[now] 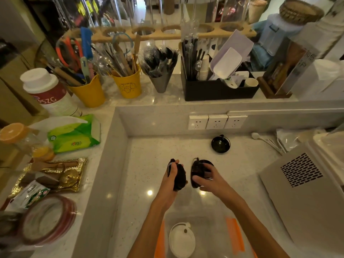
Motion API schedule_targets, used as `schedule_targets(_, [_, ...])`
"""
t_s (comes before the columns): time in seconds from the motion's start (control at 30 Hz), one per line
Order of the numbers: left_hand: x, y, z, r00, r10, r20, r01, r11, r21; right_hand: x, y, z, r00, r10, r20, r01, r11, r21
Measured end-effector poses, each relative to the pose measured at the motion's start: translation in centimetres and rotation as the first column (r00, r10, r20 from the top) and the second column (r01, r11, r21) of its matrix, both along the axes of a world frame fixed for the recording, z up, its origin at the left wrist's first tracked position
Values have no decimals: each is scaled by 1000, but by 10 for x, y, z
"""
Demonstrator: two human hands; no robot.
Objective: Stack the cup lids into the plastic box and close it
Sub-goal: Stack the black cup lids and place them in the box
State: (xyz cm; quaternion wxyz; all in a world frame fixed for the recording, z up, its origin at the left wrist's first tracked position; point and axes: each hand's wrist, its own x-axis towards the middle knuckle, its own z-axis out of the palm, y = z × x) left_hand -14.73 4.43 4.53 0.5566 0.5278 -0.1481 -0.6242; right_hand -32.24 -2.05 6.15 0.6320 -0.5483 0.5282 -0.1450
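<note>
Head view looks down on a pale speckled counter (149, 164) where both hands are raised side by side, each closed around a black cup lid. Left hand (172, 176) grips one black lid (179, 178) on edge, fingers wrapped over its rim; right hand (203, 176) clasps a second black lid (197, 169), thumb low on its near side and fingers spread across its far face. The two lids sit just apart, facing each other between the palms. Beyond the right hand, farther from the person, a third black lid (220, 144) lies flat on the counter, well apart from both grips. Beneath the forearms, nearest the person, stands a clear plastic box (214, 226) with orange clips (235, 234) on its sides; inside it rests a white lid (181, 239), below and between the wrists. Up on the ledge beyond the hands, two yellow buckets (91, 94) hold scissors, brushes and tools, a grey cone cup (161, 82) holds black spoons, and a black organiser (219, 90) holds straws, paper cups and white scoops. Left of the left hand lies a green tissue pack (74, 136); right of the right hand sits a grey vented machine (301, 185).
</note>
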Motion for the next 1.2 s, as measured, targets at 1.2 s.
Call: schedule_targets(1.2, [44, 24, -25, 922, 123, -368, -122, 992, 26, 7, -54, -77, 544, 230, -807, -552, 822, -139])
